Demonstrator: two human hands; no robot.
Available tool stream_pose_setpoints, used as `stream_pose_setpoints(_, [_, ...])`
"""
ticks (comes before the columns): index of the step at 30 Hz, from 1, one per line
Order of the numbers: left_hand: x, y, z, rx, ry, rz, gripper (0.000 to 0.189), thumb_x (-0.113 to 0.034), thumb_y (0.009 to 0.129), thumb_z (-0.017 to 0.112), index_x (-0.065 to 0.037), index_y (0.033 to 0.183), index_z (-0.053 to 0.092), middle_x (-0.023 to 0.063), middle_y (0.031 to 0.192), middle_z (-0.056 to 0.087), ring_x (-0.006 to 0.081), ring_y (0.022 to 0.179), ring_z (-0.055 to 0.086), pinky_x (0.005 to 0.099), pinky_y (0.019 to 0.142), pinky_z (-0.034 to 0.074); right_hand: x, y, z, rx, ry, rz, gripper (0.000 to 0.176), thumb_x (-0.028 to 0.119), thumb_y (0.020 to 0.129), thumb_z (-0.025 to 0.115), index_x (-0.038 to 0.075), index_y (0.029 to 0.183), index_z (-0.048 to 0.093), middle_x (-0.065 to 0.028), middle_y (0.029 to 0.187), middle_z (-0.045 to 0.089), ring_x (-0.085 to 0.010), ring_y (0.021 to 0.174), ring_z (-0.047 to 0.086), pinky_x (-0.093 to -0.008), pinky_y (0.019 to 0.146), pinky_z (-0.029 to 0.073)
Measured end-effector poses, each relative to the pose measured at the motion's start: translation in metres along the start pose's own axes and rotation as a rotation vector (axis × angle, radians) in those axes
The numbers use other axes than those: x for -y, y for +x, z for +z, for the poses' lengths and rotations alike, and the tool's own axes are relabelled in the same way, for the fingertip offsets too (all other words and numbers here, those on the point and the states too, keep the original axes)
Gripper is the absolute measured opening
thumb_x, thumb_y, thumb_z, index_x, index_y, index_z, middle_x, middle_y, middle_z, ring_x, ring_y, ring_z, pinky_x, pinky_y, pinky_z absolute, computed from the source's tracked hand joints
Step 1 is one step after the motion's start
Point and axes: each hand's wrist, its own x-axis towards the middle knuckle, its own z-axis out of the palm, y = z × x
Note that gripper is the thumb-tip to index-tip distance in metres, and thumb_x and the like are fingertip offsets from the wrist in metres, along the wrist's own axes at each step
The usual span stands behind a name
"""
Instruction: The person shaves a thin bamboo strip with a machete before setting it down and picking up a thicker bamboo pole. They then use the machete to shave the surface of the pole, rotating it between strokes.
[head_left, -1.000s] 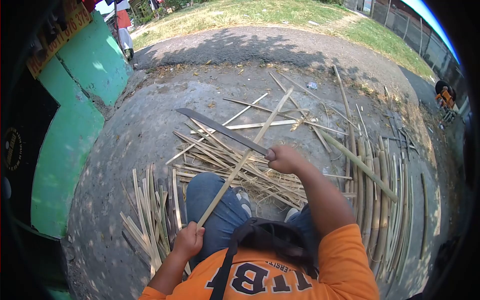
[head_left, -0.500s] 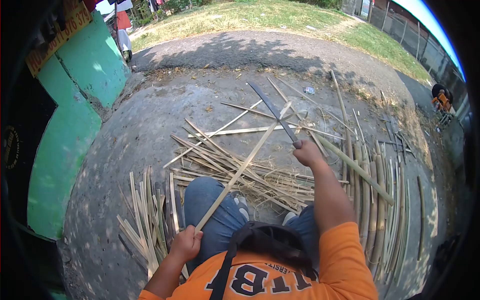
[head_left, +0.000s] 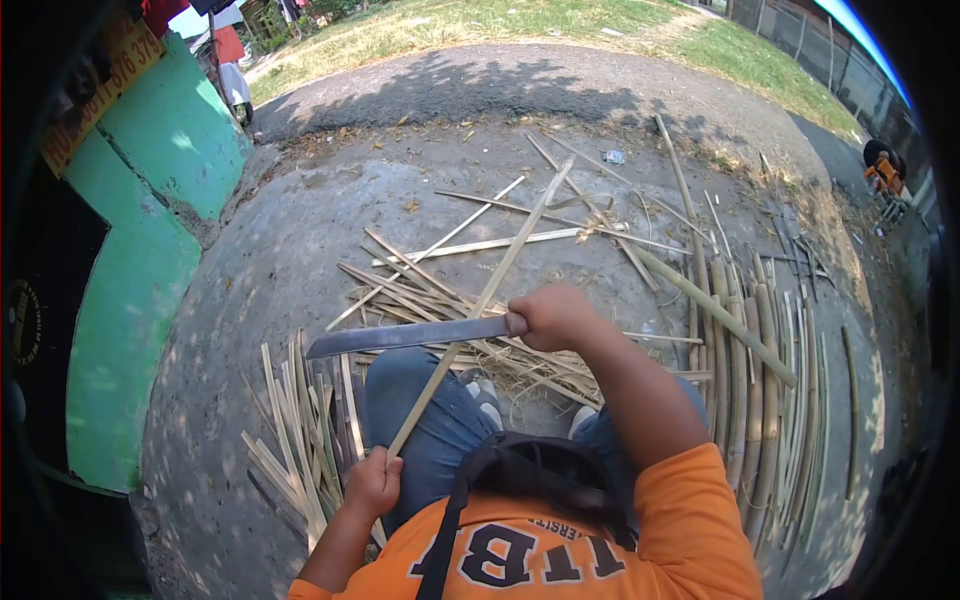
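Observation:
My left hand (head_left: 373, 482) is closed round the near end of a long bamboo strip (head_left: 508, 262), which slants away from me to the upper right. In my right hand (head_left: 556, 317) is the handle of a machete (head_left: 405, 336). Its broad grey blade points left and crosses over the strip in this view, above my knee. Beneath the blade and strip lies a loose heap of split bamboo strips (head_left: 545, 372) with curly shavings among them.
Bundled strips (head_left: 285, 415) lie to my left. On the right are bamboo poles (head_left: 766, 350) side by side, one green pole (head_left: 715, 318) slanting across them. A green wall (head_left: 150, 250) stands far left; a road (head_left: 480, 90) runs beyond the concrete.
The machete has come from the strip's far end back toward me and swung to point left. My left hand keeps its hold on the strip's near end.

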Motion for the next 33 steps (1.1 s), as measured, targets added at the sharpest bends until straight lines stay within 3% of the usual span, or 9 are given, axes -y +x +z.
stream_pose_setpoints(4, [0.004, -0.001, -0.001, -0.005, -0.047, 0.006, 0.032, -0.033, 0.103, 0.059, -0.004, 0.089, 0.054, 0.0265, 0.074, 0.063, 0.0532, 0.075, 0.062, 0.0579, 0.062, 0.047, -0.038, -0.006, -0.021, -0.153, -0.079, 0.075, 0.015, 0.023, 0.08, 0.069, 0.013, 0.092, 0.07, -0.0143, 0.084, 0.073, -0.0403, 0.082, 0.071, -0.0534, 0.078, 0.054])
stream_pose_setpoints(6, [0.004, -0.003, -0.003, 0.005, -0.087, -0.01, 0.032, -0.033, 0.103, 0.058, -0.004, 0.09, 0.054, 0.0265, 0.075, 0.063, 0.053, 0.076, 0.062, 0.0579, 0.063, 0.047, -0.095, -0.01, -0.004, -0.419, 0.075, 0.378, 0.015, 0.022, 0.081, 0.068, 0.01, 0.091, 0.07, -0.0178, 0.084, 0.072, -0.0415, 0.082, 0.07, -0.0523, 0.077, 0.054])
stream_pose_setpoints(11, [-0.003, 0.003, -0.004, 0.024, -0.034, 0.009, 0.032, -0.033, 0.103, 0.058, -0.004, 0.09, 0.053, 0.0262, 0.074, 0.063, 0.0536, 0.075, 0.062, 0.0592, 0.063, 0.047, -0.151, -0.031, 0.026, -0.319, 0.377, 0.605, 0.022, 0.023, 0.079, 0.068, 0.004, 0.09, 0.067, -0.0201, 0.079, 0.069, -0.0365, 0.075, 0.069, -0.048, 0.067, 0.051])
stream_pose_setpoints(17, [-0.003, -0.003, -0.002, 0.022, -0.054, -0.044, 0.033, -0.033, 0.104, 0.057, -0.003, 0.089, 0.053, 0.0272, 0.074, 0.062, 0.054, 0.075, 0.062, 0.0594, 0.063, 0.046, -0.083, -0.005, -0.005, -0.092, 0.939, 0.602, 0.019, 0.014, 0.08, 0.072, 0.009, 0.079, 0.054, -0.0059, 0.065, 0.053, -0.0177, 0.053, 0.053, -0.0361, 0.049, 0.04])
stream_pose_setpoints(21, [0.003, -0.001, 0.001, -0.004, -0.038, -0.037, 0.033, -0.032, 0.103, 0.057, -0.003, 0.089, 0.052, 0.0281, 0.075, 0.062, 0.0545, 0.077, 0.061, 0.0589, 0.064, 0.046, -0.078, 0.001, 0.003, 0.119, 1.581, 0.403, 0.017, 0.006, 0.082, 0.07, 0.009, 0.077, 0.053, -0.0034, 0.062, 0.051, -0.016, 0.05, 0.05, -0.0334, 0.046, 0.038])
stream_pose_setpoints(24, [0.008, 0.001, 0.002, 0.024, -0.04, -0.047, 0.033, -0.032, 0.103, 0.057, -0.003, 0.088, 0.052, 0.0285, 0.076, 0.061, 0.0549, 0.078, 0.061, 0.0587, 0.064, 0.046, -0.051, 0.007, 0.014, 0.181, 1.45, 0.39, 0.014, 0.006, 0.082, 0.069, 0.007, 0.078, 0.055, -0.0035, 0.062, 0.053, -0.0149, 0.05, 0.049, -0.0314, 0.047, 0.038])
stream_pose_setpoints(28, [0.008, 0.0, 0.003, 0.017, -0.064, -0.024, 0.035, -0.033, 0.104, 0.057, -0.002, 0.088, 0.052, 0.0278, 0.076, 0.061, 0.0538, 0.077, 0.061, 0.0563, 0.063, 0.046, -0.023, 0.008, 0.026, -0.13, 0.529, 0.032, 0.018, 0.018, 0.077, 0.07, 0.003, 0.084, 0.062, -0.0185, 0.072, 0.065, -0.0329, 0.061, 0.063, -0.0454, 0.06, 0.049])
stream_pose_setpoints(29, [0.009, 0.0, 0.002, 0.02, -0.082, -0.023, 0.035, -0.033, 0.104, 0.057, -0.002, 0.088, 0.053, 0.0274, 0.076, 0.061, 0.0534, 0.077, 0.062, 0.0554, 0.063, 0.046, -0.017, 0.007, 0.019, -0.102, 0.379, 0.007, 0.022, 0.023, 0.075, 0.069, 0.006, 0.087, 0.065, -0.0199, 0.077, 0.068, -0.0402, 0.074, 0.067, -0.0509, 0.071, 0.052])
stream_pose_setpoints(33, [0.013, 0.0, -0.01, 0.091, -0.184, -0.03, 0.035, -0.034, 0.104, 0.056, -0.002, 0.09, 0.056, 0.0259, 0.074, 0.061, 0.0518, 0.074, 0.062, 0.0523, 0.062, 0.047, -0.01, 0.004, -0.01, -0.131, -0.049, -0.01, 0.014, 0.021, 0.074, 0.069, 0.013, 0.085, 0.068, -0.0152, 0.08, 0.071, -0.039, 0.079, 0.07, -0.0505, 0.075, 0.054])
